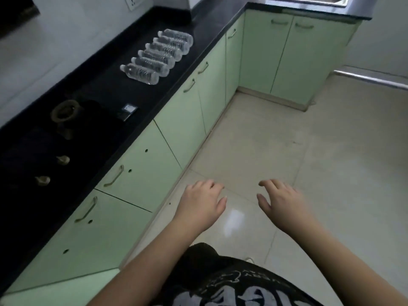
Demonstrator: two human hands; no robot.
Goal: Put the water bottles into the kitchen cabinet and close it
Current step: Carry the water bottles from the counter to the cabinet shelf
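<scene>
At 11 o'clock, water bottles [157, 58] lie on the countertop [106, 89]; your left hand [202, 204] and right hand [281, 202] hang relaxed, holding nothing.

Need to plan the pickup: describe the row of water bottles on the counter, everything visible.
The water bottles are clear plastic, ribbed along the body, and look full. About six lie on their sides in a tight row, side by side and apparently touching, caps pointing toward the wall. They rest on the black countertop, above the closed green cabinet doors. Nothing else touches them; neither hand is near them.

Head-high, downward over floor [287, 138]
</scene>
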